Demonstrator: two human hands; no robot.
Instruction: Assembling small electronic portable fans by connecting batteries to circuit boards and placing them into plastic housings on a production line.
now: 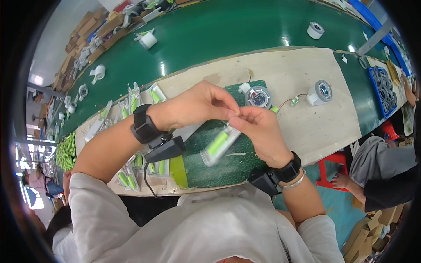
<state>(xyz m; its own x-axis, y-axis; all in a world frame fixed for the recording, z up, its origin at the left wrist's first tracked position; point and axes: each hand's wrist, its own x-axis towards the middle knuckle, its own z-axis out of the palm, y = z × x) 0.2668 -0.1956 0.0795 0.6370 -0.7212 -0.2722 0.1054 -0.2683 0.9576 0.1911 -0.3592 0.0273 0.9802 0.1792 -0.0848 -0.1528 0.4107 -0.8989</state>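
My left hand (211, 104) and my right hand (262, 131) meet above a green mat (245, 160), fingers pinched together. From their fingertips a slim white-and-clear battery case (219, 146) with a bright green battery inside hangs at a slant, blurred by motion. Its upper end is at my right thumb and fingers. What the left fingertips pinch is too small to make out. Just beyond the hands, a round grey-and-white device (258, 97) with a dark display face lies on the mat. Farther right a similar device (323, 91) trails thin wires to a small green connector (294, 101).
Several battery cases (155, 93) lie on the left of the beige board (302, 65), near a pile of green batteries (66, 152). White round parts (315, 30) sit on the green belt (228, 26). A blue crate (383, 92) holds grey rings. A person's hand (340, 180) is near a red stool (326, 173).
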